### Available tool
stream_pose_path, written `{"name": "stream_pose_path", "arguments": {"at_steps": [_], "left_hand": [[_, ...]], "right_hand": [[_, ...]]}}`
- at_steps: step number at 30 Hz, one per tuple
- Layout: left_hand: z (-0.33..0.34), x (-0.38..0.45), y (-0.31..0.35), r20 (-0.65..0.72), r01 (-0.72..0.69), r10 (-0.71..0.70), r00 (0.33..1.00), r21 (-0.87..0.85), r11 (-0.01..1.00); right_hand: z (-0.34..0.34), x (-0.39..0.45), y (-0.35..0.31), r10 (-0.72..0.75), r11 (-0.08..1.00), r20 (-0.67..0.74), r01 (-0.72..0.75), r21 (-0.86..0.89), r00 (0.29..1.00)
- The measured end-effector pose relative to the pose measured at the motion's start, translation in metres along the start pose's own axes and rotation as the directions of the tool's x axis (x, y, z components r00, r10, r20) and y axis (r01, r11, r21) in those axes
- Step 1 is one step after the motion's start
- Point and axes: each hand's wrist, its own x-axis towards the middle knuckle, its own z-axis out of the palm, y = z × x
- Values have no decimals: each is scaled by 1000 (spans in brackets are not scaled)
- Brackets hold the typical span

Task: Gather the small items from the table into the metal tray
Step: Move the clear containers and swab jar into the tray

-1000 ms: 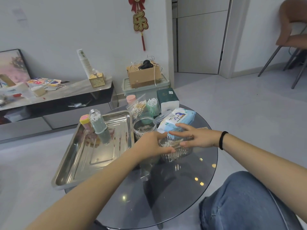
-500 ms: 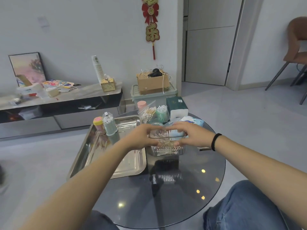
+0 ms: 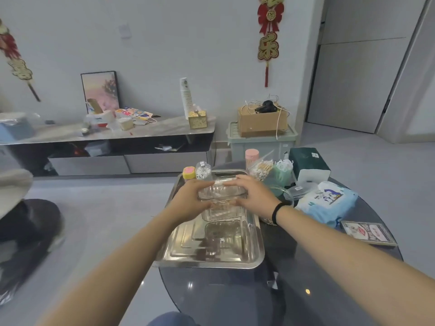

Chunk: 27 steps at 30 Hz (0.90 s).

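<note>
A clear plastic box (image 3: 221, 203) with thin sticks inside hangs just above the metal tray (image 3: 188, 252). My left hand (image 3: 190, 201) grips its left end and my right hand (image 3: 253, 195) grips its right end. The tray lies on the left part of the round dark glass table (image 3: 306, 290). At the tray's far edge stand a yellow jar with a pink lid (image 3: 189, 173) and a clear cotton swab jar (image 3: 203, 171).
On the table right of the tray: a pink canister (image 3: 251, 156), a bag of cotton swabs (image 3: 262, 169), a green container (image 3: 282, 172), a green tissue pack (image 3: 308, 165), a wet wipes pack (image 3: 326, 201), a card box (image 3: 368, 232). A low console (image 3: 106, 135) stands behind.
Both hands carried the clear box left from the table's middle to over the tray. The view swung left, so the tray now sits in the centre.
</note>
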Motion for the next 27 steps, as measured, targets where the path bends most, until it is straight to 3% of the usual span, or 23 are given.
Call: {"name": "stream_pose_path", "arguments": {"at_steps": [3,7,9,11,16,22,27], "left_hand": [[7,3,-14,-15,59,-58,998,24,998],[32,14,-12,-75,139,-140,987,-28,990],[38,27,-5,-82,144,-146,986,-40,989],[41,36,1,-48,149,-150,988,-26,989],[50,53,10,-83,122,-112,990,125,985],[54,70,9,-100,147,-130,986,182,972],[41,80,12,-38,145,-140,989,233,962]], "right_hand": [[15,17,8,23,999,36,-21,-46,999],[26,34,18,75,974,-130,-101,-202,989],[25,44,21,117,983,-132,-134,-126,984],[18,53,24,166,985,-87,-170,-40,982],[3,75,27,172,978,49,-164,-132,984],[-5,96,21,214,967,225,-173,-188,951],[-6,95,24,200,958,243,-137,-253,949]]}}
